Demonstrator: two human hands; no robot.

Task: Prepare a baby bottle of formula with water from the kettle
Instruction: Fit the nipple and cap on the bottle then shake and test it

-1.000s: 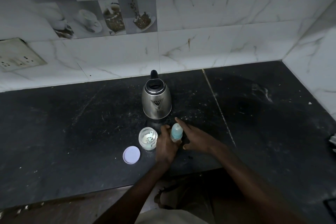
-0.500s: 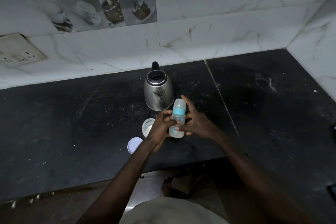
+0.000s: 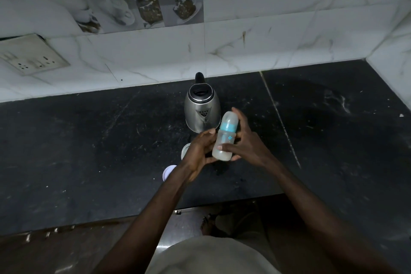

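Materials: a frosted plastic baby bottle [image 3: 224, 138] with a teal collar and a clear domed cap, raised above a black stone counter [image 3: 89, 151].
Left hand: the left hand [image 3: 200, 153] curls around the bottle's lower left side, fingers partly closed against its body and base.
Right hand: the right hand [image 3: 246, 140] wraps the right side, thumb pressed across the front, fingers reaching up toward the collar; both hands hold the bottle.
Bottle: tilted slightly, top leaning away, in front of the steel kettle [image 3: 202, 111]; a pale layer sits at its bottom.
Nearby: an open white formula tub [image 3: 185, 151] and its round lid [image 3: 168, 171] rest on the counter, partly hidden by the left wrist.
Risk: if the collar is not screwed tight, shaking could leak liquid; the left wrist could knock the open tub just below it; the kettle's metal side, close behind the hands, may be hot.
Surface and room: the counter is scuffed and dusted with pale specks; white marble-look tiles behind, a row of coffee-picture tiles, a wall socket plate at left; lighting dim.
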